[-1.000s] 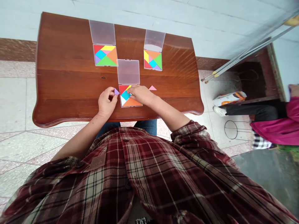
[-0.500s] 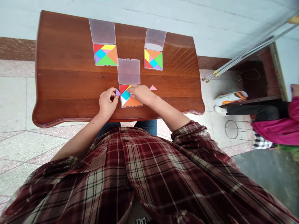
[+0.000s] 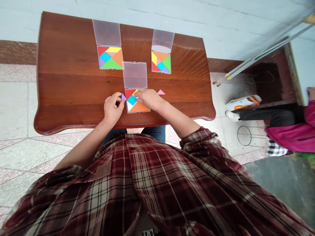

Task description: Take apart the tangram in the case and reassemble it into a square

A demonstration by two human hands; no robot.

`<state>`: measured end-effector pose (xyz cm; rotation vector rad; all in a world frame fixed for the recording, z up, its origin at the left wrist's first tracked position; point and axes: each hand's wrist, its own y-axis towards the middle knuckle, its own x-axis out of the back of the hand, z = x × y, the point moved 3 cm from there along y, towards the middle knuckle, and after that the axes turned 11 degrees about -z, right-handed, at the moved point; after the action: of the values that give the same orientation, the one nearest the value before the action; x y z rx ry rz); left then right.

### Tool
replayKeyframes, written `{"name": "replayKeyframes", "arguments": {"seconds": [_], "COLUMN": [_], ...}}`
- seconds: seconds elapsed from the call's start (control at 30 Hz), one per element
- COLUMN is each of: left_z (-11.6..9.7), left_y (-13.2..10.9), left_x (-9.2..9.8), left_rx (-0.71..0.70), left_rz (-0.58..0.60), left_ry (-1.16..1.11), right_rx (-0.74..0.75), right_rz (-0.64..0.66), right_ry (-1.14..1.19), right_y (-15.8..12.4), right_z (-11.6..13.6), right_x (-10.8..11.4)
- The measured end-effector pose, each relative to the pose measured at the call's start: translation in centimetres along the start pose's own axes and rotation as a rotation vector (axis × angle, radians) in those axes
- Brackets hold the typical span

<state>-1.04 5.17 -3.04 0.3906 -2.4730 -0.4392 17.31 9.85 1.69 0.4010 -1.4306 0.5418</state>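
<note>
My left hand [image 3: 114,107] pinches a purple triangle [image 3: 123,97] at the left edge of the nearest tangram case [image 3: 127,110]. My right hand [image 3: 148,98] lies over the right part of that case, fingertips drawn together at the yellow piece [image 3: 135,92]; whether they grip it is hidden. A red piece [image 3: 129,93], a blue square [image 3: 132,100] and an orange triangle [image 3: 139,107] lie in the case. Its clear lid [image 3: 135,75] is folded open away from me. To the right of my right hand, a pink triangle [image 3: 161,92] rests on the table.
Two filled tangram cases with raised lids lie farther back on the wooden table [image 3: 73,82], one at left [image 3: 110,67] and one at right [image 3: 161,72]. A seated person [image 3: 290,131] and crutches [image 3: 248,62] are at the right.
</note>
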Motion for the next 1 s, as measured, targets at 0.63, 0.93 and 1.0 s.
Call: {"name": "replayKeyframes", "arguments": {"seconds": [0.63, 0.93, 1.0], "left_z": [-0.3, 0.2, 0.5], "left_y": [-0.3, -0.2, -0.2], "left_x": [0.0, -0.2, -0.2], "left_rx": [-0.057, -0.005, 0.007], "left_rz": [0.090, 0.079, 0.032], "left_ry": [-0.150, -0.181, -0.187], "right_rx": [-0.143, -0.370, -0.437], "right_rz": [-0.184, -0.140, -0.136], "right_ry": [0.765, 0.974, 0.987], "right_y": [1.1, 1.5, 1.2], "right_z": [2.3, 1.4, 0.9], "right_x": [-0.3, -1.8, -2.3]}}
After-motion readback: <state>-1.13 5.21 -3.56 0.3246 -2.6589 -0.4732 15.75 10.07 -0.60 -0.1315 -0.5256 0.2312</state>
